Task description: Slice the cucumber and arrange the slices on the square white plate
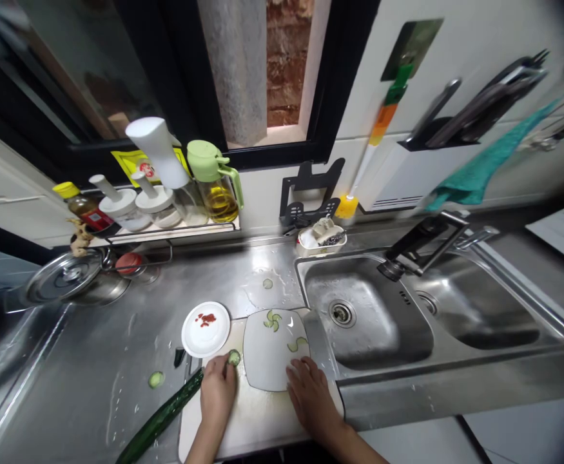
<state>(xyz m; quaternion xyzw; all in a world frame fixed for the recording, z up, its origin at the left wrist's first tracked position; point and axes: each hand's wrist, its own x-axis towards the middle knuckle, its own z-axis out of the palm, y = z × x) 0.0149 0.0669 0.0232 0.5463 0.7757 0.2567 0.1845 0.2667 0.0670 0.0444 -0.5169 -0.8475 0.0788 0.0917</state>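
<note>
On a cutting board (pixel 257 419) lies a square white plate (pixel 267 354). Green cucumber pieces (pixel 272 320) form a small flower shape near its top, and curved pieces (pixel 298 345) lie at its right. My left hand (pixel 218 388) is closed on a cucumber slice (pixel 234 357) left of the plate. The fingers of my right hand (pixel 309 393) are spread at the plate's lower right edge, by the curved pieces. A long cucumber (pixel 163 415) extends down-left from beside my left hand. Behind that hand, a round white plate (pixel 205 330) holds small red bits.
One cucumber slice (pixel 156 379) lies on the steel counter at left, another (pixel 267 283) behind the plates. A double sink (pixel 369 316) with a black faucet (pixel 417 241) is at right. A condiment shelf (pixel 165 233) and a lidded pot (pixel 71 277) stand at back left.
</note>
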